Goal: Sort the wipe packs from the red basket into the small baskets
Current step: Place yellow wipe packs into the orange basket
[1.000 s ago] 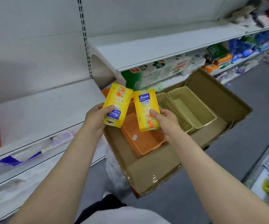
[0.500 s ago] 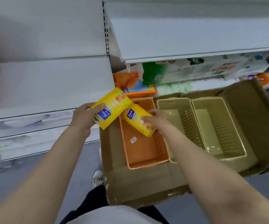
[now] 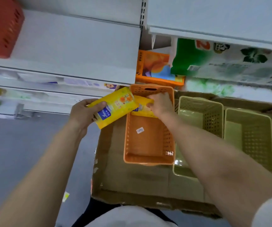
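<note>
The yellow wipe pack (image 3: 114, 106) gripped by the left hand (image 3: 82, 114) looks like glossy plastic film. Under the right hand (image 3: 160, 104), the orange basket (image 3: 148, 141) is smooth perforated plastic, as are the beige baskets (image 3: 213, 126) beside that forearm. All sit in a matt, rough-edged cardboard box (image 3: 132, 181).

3 small baskets (image 3: 149, 136) side by side in a cardboard box (image 3: 132, 182); shelves (image 3: 76, 51) behind.

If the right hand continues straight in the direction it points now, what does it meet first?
Probably the far end wall of the orange basket. The right hand holds a yellow wipe pack and reaches toward that end; depth is uncertain.
</note>
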`<state>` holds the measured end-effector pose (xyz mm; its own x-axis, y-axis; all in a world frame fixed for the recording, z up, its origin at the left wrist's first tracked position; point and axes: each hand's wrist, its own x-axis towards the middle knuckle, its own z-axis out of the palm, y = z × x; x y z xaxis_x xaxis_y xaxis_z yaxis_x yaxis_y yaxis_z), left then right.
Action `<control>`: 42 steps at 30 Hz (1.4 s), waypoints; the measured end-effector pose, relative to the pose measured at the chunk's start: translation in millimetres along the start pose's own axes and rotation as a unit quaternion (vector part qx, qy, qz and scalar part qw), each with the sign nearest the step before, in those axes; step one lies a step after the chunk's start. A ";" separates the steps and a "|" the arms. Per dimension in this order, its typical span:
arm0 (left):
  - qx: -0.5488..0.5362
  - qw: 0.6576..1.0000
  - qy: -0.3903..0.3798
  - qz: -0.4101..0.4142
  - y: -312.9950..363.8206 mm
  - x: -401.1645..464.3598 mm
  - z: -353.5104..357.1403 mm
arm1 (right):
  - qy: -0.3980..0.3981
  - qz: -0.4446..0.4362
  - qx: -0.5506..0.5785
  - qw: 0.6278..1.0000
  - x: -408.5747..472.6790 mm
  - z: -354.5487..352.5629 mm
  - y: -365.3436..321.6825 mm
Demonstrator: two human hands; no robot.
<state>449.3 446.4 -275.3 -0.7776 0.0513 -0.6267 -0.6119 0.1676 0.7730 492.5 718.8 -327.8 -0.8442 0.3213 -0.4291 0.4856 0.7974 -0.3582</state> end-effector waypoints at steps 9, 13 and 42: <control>-0.021 0.999 0.028 -0.022 0.2 0.1 -5.1 | 0.172 -0.139 -0.205 0.953 -32.5 12.2 19.7; -0.012 1.000 0.019 -0.018 -0.8 2.2 2.3 | 0.071 -0.054 -0.213 0.973 -24.1 9.4 15.5; 0.086 0.992 -0.091 0.009 -7.9 1.2 12.0 | -0.056 0.060 0.369 0.926 -28.4 -13.3 -7.7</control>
<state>454.9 456.9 -283.4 -0.7398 0.2304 -0.6322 -0.5517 0.3301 0.7659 509.7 710.4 -301.9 -0.7656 0.2965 -0.5709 0.6318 0.1795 -0.7540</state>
